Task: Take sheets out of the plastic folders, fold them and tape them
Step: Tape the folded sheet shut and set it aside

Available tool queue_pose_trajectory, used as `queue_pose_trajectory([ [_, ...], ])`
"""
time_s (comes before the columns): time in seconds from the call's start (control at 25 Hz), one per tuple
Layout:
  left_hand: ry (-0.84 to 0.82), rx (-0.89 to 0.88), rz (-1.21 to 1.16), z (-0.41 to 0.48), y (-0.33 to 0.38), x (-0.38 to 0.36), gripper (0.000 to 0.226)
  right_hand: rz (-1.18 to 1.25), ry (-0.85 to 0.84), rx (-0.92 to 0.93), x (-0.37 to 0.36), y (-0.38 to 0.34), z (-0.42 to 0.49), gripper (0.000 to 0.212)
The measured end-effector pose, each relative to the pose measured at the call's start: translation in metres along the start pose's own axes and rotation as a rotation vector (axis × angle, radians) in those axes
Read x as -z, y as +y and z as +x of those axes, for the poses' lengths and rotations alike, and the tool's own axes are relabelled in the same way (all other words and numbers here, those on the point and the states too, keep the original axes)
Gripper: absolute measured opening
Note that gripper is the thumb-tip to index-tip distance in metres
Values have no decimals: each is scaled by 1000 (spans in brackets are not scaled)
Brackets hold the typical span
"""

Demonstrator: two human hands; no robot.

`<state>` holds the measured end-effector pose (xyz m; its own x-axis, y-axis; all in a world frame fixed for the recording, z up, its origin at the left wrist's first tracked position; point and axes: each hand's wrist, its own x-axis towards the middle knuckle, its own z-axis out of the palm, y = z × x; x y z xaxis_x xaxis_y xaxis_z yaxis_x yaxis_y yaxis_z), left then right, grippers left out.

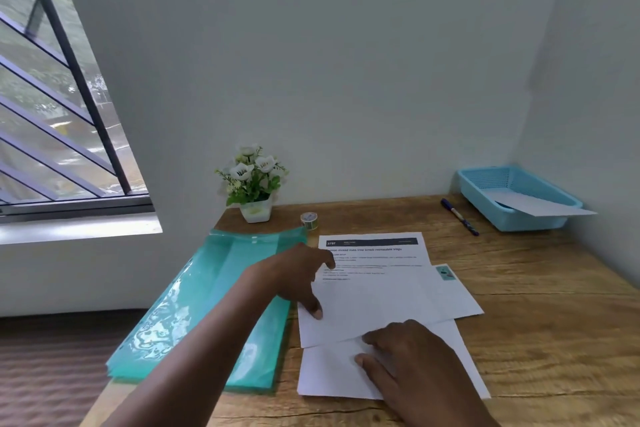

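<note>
Right now, a person leans over a wooden table (540,305) set in a pale-walled corner, seen from above their arms. Both hands rest on white paper near the table's front edge.

A printed sheet (377,288), with a dark header bar and lines of text at its far end, lies slightly skewed on top of a second white sheet (329,374) that pokes out below it. Another sheet's corner, with a small teal picture (445,272), peeks out at the right.

The left hand (298,277) reaches in over the left edge of the printed sheet. Its fingers are spread and relaxed, gripping nothing; the thumb tip presses down on the paper and the forefinger touches the text area.

The right hand (412,360) lies palm down across the near edge of the printed sheet and onto the lower sheet, fingers straight and flat, pressing rather than holding.

Just left of the paper, a stack of glossy teal plastic folders (207,305) lies flat and overhangs the table's left edge. A small roll of tape (309,219) stands beyond the sheets, beside a white pot of white artificial flowers (254,184).

Far right, a pen (460,217) lies near a light blue basket (485,199) that holds a white sheet (540,206). A barred window (62,97) fills the left.
</note>
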<state>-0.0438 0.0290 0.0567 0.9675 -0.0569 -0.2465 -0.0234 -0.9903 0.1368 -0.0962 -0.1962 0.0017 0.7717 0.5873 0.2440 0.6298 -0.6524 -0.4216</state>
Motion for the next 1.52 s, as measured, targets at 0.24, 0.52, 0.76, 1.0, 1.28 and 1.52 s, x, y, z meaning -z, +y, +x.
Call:
queue_pose_trajectory([
  [0.24,70,23,-78,-9,1,5,49,66,25,-13,-4,4,-5,47],
  [0.52,5,67,-519,-29,-3,12,22,361,261,-183,-13,11,-11,20],
  [0.76,43,73,-837,-44,-8,18,15,707,312,-476,5,9,-9,31],
  [1.0,121,128,-882,-52,-6,23,14,867,231,-584,13,9,-7,38],
  [1.28,137,164,-1026,-51,4,8,13,1047,148,-659,10,4,-4,33],
  [1.52,258,158,-1286,-50,31,-21,16,1355,69,-709,17,2,1,49],
])
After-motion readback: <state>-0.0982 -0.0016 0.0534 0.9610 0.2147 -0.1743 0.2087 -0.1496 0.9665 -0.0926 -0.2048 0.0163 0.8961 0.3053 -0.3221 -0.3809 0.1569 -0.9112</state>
